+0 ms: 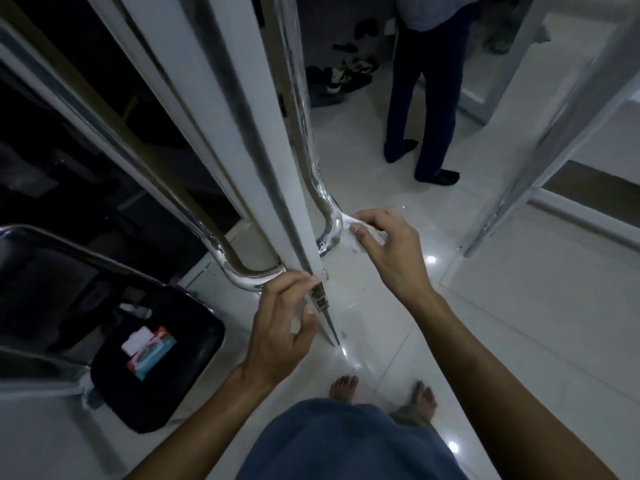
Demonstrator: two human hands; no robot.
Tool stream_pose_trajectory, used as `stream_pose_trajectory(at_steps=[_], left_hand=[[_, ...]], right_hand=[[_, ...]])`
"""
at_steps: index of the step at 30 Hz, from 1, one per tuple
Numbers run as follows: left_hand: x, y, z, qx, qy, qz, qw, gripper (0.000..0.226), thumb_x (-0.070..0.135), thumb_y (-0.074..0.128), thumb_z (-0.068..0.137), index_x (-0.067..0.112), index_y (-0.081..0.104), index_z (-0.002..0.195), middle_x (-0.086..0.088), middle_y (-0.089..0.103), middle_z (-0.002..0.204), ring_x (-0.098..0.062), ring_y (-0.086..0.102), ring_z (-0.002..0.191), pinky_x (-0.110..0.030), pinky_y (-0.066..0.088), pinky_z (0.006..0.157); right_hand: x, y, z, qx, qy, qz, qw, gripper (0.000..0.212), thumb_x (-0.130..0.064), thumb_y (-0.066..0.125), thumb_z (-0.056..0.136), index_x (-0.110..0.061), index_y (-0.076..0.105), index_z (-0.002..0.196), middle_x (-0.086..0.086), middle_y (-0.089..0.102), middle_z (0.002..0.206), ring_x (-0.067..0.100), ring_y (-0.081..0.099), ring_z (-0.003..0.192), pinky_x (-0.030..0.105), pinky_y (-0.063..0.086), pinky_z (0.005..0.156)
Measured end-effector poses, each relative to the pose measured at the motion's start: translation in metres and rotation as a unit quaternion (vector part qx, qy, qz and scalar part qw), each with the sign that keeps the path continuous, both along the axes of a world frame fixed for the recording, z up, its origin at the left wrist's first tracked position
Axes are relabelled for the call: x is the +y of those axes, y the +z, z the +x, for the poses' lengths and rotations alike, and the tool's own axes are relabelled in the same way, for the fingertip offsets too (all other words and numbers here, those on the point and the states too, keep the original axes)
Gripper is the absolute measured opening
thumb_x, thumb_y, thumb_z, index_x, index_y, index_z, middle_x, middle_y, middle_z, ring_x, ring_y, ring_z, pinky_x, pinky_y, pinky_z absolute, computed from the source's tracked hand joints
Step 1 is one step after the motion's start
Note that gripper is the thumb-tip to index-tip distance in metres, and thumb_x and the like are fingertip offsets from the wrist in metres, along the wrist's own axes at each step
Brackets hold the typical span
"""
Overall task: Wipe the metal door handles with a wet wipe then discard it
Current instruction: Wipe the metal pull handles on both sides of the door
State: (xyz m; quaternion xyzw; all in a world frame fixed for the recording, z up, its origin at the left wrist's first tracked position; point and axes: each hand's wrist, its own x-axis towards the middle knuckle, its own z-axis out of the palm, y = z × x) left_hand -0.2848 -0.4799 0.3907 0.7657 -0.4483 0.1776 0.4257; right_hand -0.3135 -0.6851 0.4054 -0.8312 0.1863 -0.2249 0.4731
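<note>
Right now the wipe is pressed on the low bend of the far handle, the shiny bar on the other side of the door. The right hand pinches the wipe between thumb and fingers and holds it against the metal. The left hand curls its fingers around the thin edge of the door, near the bottom, to keep it from swinging. The near handle curves in just above that hand.

What could go wrong? The wipe is bunched up small, so it could slip off the round bar, or miss the back of it. If the left hand lets go, the door may swing and push the handle away. The floor is shiny and the bare feet stand close to the door, so drips could make it slippery.

A pack of wipes lies on a black chair to the left. Another person stands past the door, well apart, near some shoes. No bin shows for throwing the wipe away.
</note>
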Motion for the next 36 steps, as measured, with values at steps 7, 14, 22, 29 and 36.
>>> stream_pose_trajectory(at_steps=[7, 14, 22, 29, 36], left_hand=[[-0.037, 0.006, -0.03, 0.002, 0.167, 0.022, 0.986, 0.042, 0.008, 0.048, 0.091, 0.004, 0.043, 0.133, -0.016, 0.039, 0.133, -0.018, 0.038, 0.13, -0.028, 0.031, 0.113], [-0.062, 0.009, -0.054, 0.014, 0.307, 0.036, 0.951, 0.05, 0.002, 0.053, 0.089, 0.001, 0.041, 0.138, -0.016, 0.035, 0.141, -0.02, 0.033, 0.137, -0.033, 0.027, 0.116], [-0.059, 0.009, -0.056, 0.018, 0.384, 0.068, 0.921, 0.054, 0.011, 0.047, 0.092, 0.003, 0.032, 0.144, -0.016, 0.028, 0.15, -0.015, 0.02, 0.145, -0.03, 0.019, 0.118], [-0.06, 0.003, -0.051, 0.009, 0.391, 0.079, 0.917, 0.056, 0.012, 0.049, 0.092, 0.005, 0.03, 0.144, -0.012, 0.024, 0.151, -0.01, 0.016, 0.146, -0.028, 0.018, 0.118], [-0.061, -0.006, -0.043, 0.008, 0.388, 0.057, 0.92, 0.056, 0.014, 0.049, 0.091, 0.008, 0.03, 0.144, -0.012, 0.026, 0.149, -0.011, 0.017, 0.146, -0.031, 0.022, 0.118]], right_hand=[[-0.039, -0.004, -0.009, -0.008, 0.116, -0.009, 0.993, 0.016, -0.017, 0.06, 0.095, -0.019, 0.064, 0.11, -0.01, 0.062, 0.103, -0.009, 0.053, 0.093, 0.003, 0.036, 0.079], [-0.066, -0.007, -0.005, -0.012, 0.19, -0.088, 0.978, 0.015, -0.023, 0.059, 0.096, -0.02, 0.068, 0.108, -0.006, 0.062, 0.101, 0.005, 0.055, 0.088, 0.02, 0.043, 0.075], [-0.017, -0.003, 0.027, -0.067, 0.272, -0.231, 0.932, 0.013, -0.021, 0.065, 0.091, -0.02, 0.071, 0.103, 0.001, 0.061, 0.103, 0.02, 0.056, 0.09, 0.037, 0.053, 0.061], [-0.045, -0.027, 0.035, -0.095, 0.286, -0.29, 0.908, 0.029, -0.014, 0.077, 0.081, -0.021, 0.071, 0.109, 0.001, 0.066, 0.108, 0.022, 0.059, 0.087, 0.033, 0.052, 0.051], [-0.041, -0.047, 0.034, -0.148, 0.328, -0.299, 0.884, 0.039, -0.009, 0.082, 0.075, -0.017, 0.07, 0.111, 0.002, 0.066, 0.106, 0.019, 0.059, 0.085, 0.032, 0.052, 0.054]])
